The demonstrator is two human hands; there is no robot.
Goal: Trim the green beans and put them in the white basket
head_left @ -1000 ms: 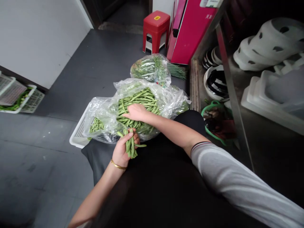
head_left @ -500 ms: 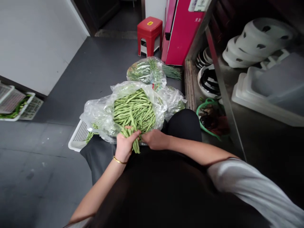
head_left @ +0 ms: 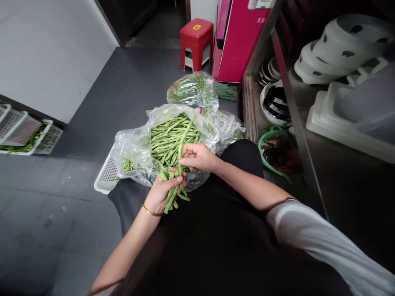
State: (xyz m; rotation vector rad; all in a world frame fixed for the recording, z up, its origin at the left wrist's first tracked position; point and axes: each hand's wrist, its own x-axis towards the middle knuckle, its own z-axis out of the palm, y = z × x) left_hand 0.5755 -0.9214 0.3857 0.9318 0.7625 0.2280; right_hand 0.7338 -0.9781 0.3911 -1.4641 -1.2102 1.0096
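A clear plastic bag (head_left: 135,144) full of long green beans (head_left: 168,137) rests on a white slotted basket (head_left: 106,176) just beyond my knees. My left hand (head_left: 160,193), with a gold bangle at the wrist, is closed round a small bunch of beans (head_left: 173,193) above my dark lap. My right hand (head_left: 197,156) pinches one long bean (head_left: 182,139) that sticks up out of the bag and lays its lower end against the bunch.
A second bag of greens (head_left: 191,88) lies farther back on the grey floor, near a red stool (head_left: 196,35) and a pink cabinet (head_left: 239,41). A steel shelf (head_left: 296,115) with stacked bowls and white trays stands to the right. White baskets (head_left: 24,131) sit at far left.
My right hand left the pile in the bag, came down beside the left hand, then rose again pinching a single long bean. The left hand kept its bunch.
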